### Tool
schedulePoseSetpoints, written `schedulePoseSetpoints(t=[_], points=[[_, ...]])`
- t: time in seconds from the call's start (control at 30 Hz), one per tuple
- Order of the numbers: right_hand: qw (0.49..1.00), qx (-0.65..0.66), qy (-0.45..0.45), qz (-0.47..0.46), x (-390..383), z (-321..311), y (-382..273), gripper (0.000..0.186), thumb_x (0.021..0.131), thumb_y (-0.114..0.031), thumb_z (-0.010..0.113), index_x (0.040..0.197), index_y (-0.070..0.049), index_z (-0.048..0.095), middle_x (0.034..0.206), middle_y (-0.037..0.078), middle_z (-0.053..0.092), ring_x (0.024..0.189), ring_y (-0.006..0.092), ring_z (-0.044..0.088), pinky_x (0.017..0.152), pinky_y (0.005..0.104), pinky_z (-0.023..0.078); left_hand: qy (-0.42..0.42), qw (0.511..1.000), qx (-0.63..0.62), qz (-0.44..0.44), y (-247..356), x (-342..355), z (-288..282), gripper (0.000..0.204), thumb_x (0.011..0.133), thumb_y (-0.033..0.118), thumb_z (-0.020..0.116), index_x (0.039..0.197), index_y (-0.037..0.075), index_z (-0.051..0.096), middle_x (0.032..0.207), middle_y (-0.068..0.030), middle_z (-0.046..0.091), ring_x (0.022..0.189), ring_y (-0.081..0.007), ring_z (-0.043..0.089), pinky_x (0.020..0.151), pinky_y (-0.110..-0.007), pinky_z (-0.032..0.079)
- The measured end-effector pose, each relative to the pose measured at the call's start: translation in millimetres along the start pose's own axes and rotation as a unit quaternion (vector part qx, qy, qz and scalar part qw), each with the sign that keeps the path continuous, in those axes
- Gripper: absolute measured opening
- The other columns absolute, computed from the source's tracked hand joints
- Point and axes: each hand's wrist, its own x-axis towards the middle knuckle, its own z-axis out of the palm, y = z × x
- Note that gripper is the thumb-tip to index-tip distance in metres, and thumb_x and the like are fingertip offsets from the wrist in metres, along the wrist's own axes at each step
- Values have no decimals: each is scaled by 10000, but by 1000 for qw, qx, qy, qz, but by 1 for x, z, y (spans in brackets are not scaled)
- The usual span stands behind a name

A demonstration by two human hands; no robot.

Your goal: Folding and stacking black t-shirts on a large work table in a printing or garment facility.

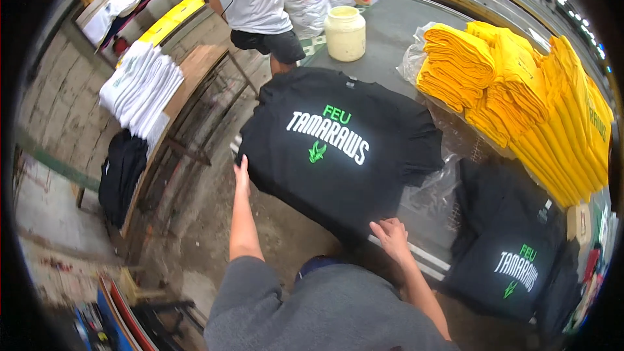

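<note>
Black shirt, printed, lies front-up on the table, left hand at its left edge, right hand at its near edge, well apart, grip unclear, seemingly to hold it smooth

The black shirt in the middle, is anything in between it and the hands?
Nothing visible: the left hand is at the left edge of the black shirt, the right hand at its near edge.

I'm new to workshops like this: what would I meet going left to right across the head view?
Stack of folded white cloth garments, person's left hand, cream round plastic jar, person's right hand, piles of folded yellow cloth garments.
</note>
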Motion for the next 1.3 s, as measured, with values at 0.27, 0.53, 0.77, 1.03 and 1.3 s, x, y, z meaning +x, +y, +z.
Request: schedulePoseSetpoints(t=[0.27, 0.53, 0.77, 1.03, 1.3], points=[[919, 343, -24, 194, 22, 39, -86, 324, 755, -83, 705, 1023, 61, 595, 1115, 102, 617, 1028, 157, 562, 917, 275, 411, -171, 982, -8, -76, 7, 44, -34, 1191, 687, 629, 703, 1428, -68, 84, 1484, -168, 230, 1360, -292, 255, 1125, -376, 176], [859, 444, -64, 247, 7, 56, -83, 557, 750, -182, 765, 1199, 51, 532, 1146, 107, 604, 1065, 183, 548, 949, 311, 406, -401, 901, 48, -162, 54, 29, -71, 740, 784, 349, 720, 1333, -18, 387, 1298, -132, 500, 1197, -232, 483, 1008, -341, 383], [893, 429, 41, 128, 67, -43, -191, 418, 755, -168, 728, 1095, 38, 599, 1069, 92, 647, 1006, 189, 579, 931, 345, 411, -403, 909, -107, 10, 207, 12, -38, 283, 792, 199, 630, 1006, 13, 634, 1020, -72, 646, 924, -203, 618, 869, -332, 475], [796, 514, 174, -270, 82, -234, -244, 290, 837, -68, 627, 1105, 38, 587, 1072, 125, 642, 973, 193, 631, 892, 304, 498, -488, 756, -338, 274, 443, -11, -9, 249, 877, 155, 576, 1054, -12, 634, 1062, -120, 647, 980, -209, 619, 897, -335, 478], [870, 209, 407, -184, -107, -352, -245, 302, 838, -150, 643, 1085, 23, 628, 1017, 86, 667, 893, 150, 639, 831, 249, 476, -462, 774, -307, 306, 478, -140, -14, 343, 967, 163, 384, 1208, -15, 551, 1225, -178, 566, 1121, -255, 566, 993, -393, 451]])
